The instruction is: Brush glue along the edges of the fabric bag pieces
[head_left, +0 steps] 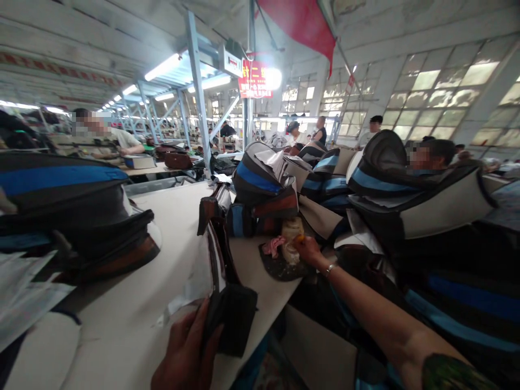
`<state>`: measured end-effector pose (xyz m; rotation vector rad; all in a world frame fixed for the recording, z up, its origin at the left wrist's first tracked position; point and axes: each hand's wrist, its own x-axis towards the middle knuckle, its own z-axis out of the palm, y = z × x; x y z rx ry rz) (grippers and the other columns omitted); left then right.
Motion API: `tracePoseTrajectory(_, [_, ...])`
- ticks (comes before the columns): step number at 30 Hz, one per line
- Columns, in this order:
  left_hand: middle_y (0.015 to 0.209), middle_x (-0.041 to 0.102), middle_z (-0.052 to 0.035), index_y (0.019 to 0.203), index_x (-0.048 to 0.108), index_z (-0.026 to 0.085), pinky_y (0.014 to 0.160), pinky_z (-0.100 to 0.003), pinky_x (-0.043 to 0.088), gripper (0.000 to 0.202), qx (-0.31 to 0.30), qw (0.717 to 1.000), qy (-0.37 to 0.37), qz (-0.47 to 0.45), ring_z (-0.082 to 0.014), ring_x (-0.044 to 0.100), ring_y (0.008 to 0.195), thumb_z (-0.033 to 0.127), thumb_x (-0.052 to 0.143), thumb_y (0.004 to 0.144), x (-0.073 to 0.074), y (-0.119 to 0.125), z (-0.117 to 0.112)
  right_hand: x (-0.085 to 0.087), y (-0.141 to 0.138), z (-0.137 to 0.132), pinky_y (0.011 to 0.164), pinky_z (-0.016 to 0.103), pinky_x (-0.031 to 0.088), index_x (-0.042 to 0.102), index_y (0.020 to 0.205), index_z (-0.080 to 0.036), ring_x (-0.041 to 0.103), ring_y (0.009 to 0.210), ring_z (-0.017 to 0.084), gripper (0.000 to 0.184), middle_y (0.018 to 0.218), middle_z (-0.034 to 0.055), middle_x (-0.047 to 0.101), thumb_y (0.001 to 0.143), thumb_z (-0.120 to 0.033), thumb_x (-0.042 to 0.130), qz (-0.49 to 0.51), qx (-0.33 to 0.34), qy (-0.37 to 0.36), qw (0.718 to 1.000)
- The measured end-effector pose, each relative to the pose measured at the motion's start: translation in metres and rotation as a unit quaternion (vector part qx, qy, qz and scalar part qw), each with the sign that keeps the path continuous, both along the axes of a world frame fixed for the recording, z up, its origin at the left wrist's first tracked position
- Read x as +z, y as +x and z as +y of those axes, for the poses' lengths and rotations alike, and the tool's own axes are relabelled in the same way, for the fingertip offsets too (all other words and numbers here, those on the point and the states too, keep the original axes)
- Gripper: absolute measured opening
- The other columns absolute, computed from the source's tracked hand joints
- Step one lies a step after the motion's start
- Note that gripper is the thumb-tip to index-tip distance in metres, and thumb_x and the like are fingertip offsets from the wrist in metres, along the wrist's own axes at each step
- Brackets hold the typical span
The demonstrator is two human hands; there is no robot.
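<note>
A worker's left hand (187,346) clasps a dark bag piece (239,319) left of and nearer than a crusted jar (291,253), where the right hand (311,252) curls its fingers by an orange bit (299,238); whether it grips that cannot be told. The piece appears unfinished, a pale strip (218,268) exposed; blue-banded pieces (260,180) stacked beyond the jar give no clear tally of work remaining.

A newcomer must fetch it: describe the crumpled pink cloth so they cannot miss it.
On the pale table, look along its right edge for a dark mat near the right hand. The pink cloth lies there, left of a pale object; its crumpled shape and pink colour set it apart.
</note>
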<state>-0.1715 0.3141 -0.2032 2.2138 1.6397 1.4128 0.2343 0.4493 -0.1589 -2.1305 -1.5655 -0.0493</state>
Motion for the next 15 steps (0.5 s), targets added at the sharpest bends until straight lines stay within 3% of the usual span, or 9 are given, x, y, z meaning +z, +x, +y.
tracePoseTrajectory(4, [0.121, 0.062, -0.004, 0.132, 0.055, 0.028, 0.076, -0.026, 0.059, 0.042, -0.032, 0.998, 0.026, -0.047, -0.0185, 0.066, 0.103, 0.044, 0.045, 0.095, 0.008, 0.007, -0.01, -0.002, -0.005, -0.034, 0.085, 0.036, 0.051, 0.066, 0.096, -0.013, 0.064, 0.088, 0.018, 0.018, 0.094, 0.0048, 0.067, 0.095, -0.031, 0.061, -0.001, 0.095, 0.038, 0.995])
tracePoseTrajectory(6, [0.12, 0.062, -0.0042, 0.131, 0.057, 0.026, 0.078, -0.025, 0.058, 0.041, -0.038, 0.997, 0.029, -0.065, -0.0182, 0.066, 0.104, 0.043, 0.047, 0.094, 0.011, 0.008, -0.018, 0.0, -0.004, -0.046, 0.084, 0.035, 0.05, 0.067, 0.095, -0.013, 0.064, 0.087, 0.018, 0.019, 0.093, 0.0059, 0.068, 0.095, -0.03, 0.059, 0.001, 0.107, 0.064, 0.992])
tracePoseTrajectory(11, [0.117, 0.063, -0.0062, 0.125, 0.059, 0.022, 0.088, -0.029, 0.056, 0.041, -0.044, 0.993, 0.019, -0.107, -0.0196, 0.065, 0.105, 0.044, 0.047, 0.093, 0.024, 0.014, -0.032, 0.002, 0.002, -0.048, 0.071, 0.03, 0.05, 0.065, 0.088, -0.014, 0.063, 0.071, 0.016, 0.032, 0.076, 0.002, 0.066, 0.098, -0.042, 0.053, 0.018, 0.03, 0.109, 0.993])
tracePoseTrajectory(15, [0.118, 0.065, -0.0085, 0.127, 0.055, 0.021, 0.091, -0.038, 0.055, 0.047, -0.012, 0.986, -0.048, -0.157, -0.0244, 0.065, 0.106, 0.049, 0.051, 0.089, 0.031, 0.018, -0.04, -0.002, 0.005, -0.048, 0.06, 0.026, 0.048, 0.058, 0.07, -0.015, 0.057, 0.055, 0.012, 0.041, 0.059, -0.0028, 0.056, 0.099, -0.043, 0.053, -0.004, -0.067, 0.112, 0.991])
